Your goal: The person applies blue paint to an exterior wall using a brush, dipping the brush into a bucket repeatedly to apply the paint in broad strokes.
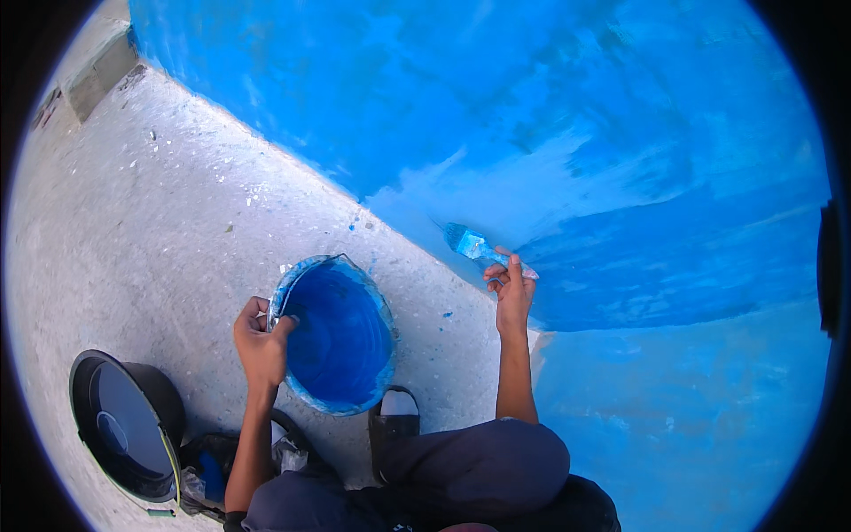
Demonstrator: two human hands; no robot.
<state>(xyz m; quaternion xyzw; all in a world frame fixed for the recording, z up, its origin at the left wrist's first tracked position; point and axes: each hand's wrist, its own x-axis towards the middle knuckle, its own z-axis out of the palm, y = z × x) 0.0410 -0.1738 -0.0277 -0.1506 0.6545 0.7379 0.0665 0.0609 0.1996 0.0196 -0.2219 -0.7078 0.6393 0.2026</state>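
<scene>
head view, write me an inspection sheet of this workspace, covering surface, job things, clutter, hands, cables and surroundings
surface: pale floor with white flecks and blue spots; blue wall patchy and streaked
job things: paint bucket, inside coated blue, rim smeared; paintbrush, bristles toward the wall, contact unclear
clutter: black bucket at lower left, crumpled dark plastic beside it
hands: left hand grips the paint bucket's rim; right hand holds the paintbrush by its handle
cables: nothing seen
surroundings: grey block at upper left, by the wall's far end
</scene>
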